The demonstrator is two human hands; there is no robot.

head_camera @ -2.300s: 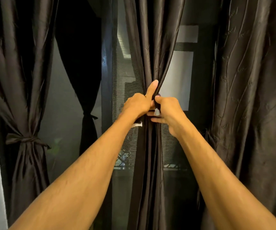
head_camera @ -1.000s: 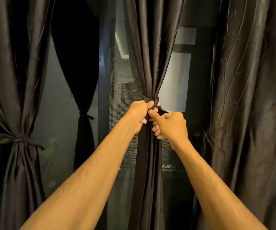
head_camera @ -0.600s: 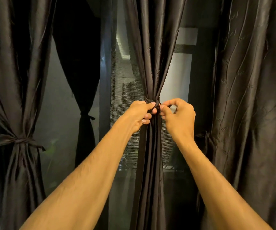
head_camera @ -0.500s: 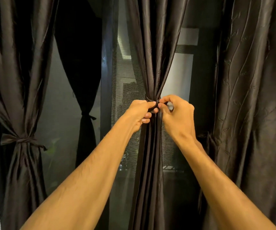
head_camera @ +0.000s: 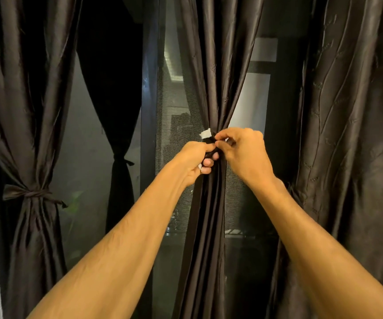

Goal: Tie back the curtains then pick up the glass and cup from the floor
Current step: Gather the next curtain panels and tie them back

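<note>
Dim window glass backs a row of dark curtains. Nearest, two bare forearms reach forward to the middle curtain (head_camera: 211, 65), gathered into a narrow bundle. The left hand (head_camera: 195, 160) has its fingers curled tight round the tie (head_camera: 209, 141) and the bundle just below the knot. The right hand (head_camera: 243, 150) pinches a tie end between thumb and forefinger, its other fingers bent. A white tag (head_camera: 205, 134) sticks up beside the knot.

The cloth looks glossy and slick, so the knot probably slips if either hand lets go before it is drawn snug, and folds could spill out. A hard tug downward might strain the hanging above, which is out of view.

Farther out, the left curtain (head_camera: 31, 134) is already tied, while the right curtain (head_camera: 347, 134) hangs loose, so that one likely remains. A mesh screen (head_camera: 174, 125) stands behind the bundle.

Glass and cup are not in view and no floor shows. Stepping sideways without looking down could knock them over.
</note>
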